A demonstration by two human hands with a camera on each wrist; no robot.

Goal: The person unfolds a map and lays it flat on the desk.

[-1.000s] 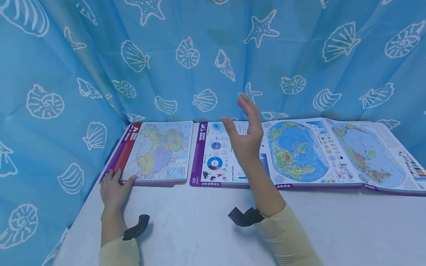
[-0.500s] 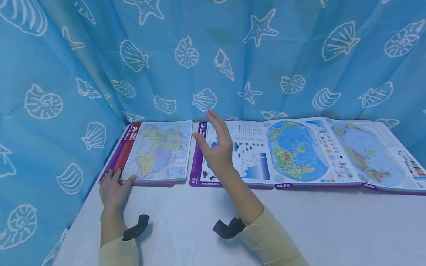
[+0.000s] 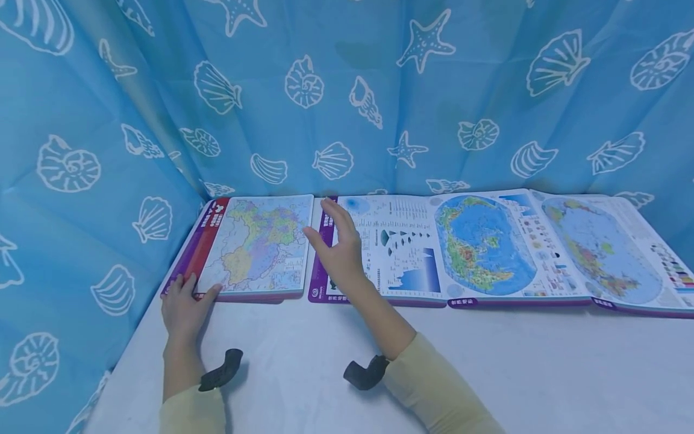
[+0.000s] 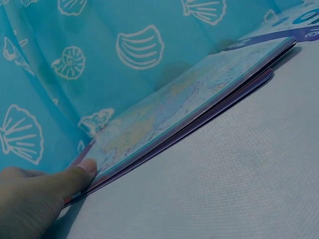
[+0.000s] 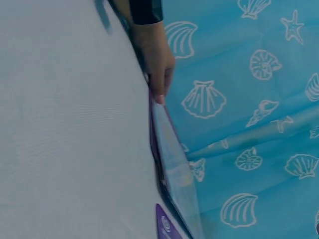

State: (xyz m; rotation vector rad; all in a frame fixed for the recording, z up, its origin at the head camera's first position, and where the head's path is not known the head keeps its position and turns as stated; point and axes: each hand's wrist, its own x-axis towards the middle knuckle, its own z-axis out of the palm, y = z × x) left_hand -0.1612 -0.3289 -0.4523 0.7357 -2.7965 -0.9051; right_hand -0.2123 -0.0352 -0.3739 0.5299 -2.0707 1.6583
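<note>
My left hand (image 3: 183, 312) rests on the near left corner of a small stack of folded maps (image 3: 259, 250), fingers over its purple and red bands. In the left wrist view the thumb (image 4: 82, 174) lies on top of the upper map, whose edge stands out past the one below. Thumb and fingers spread apart, my right hand (image 3: 340, 250) holds nothing. It overlaps the purple left border of an unfolded world map (image 3: 488, 244) in the head view. The right wrist view shows the left hand (image 5: 158, 64) at the stack's corner.
The unfolded map spans several panels to the right, with raised creases between them. A blue shell-print curtain (image 3: 265, 108) hangs behind and along the left. Everything lies on a white tabletop (image 3: 293, 367). A black curved piece sits at each wrist.
My right hand has moved left and lower, from over the world map's first panel to its left border. The left hand has stayed on the map stack.
</note>
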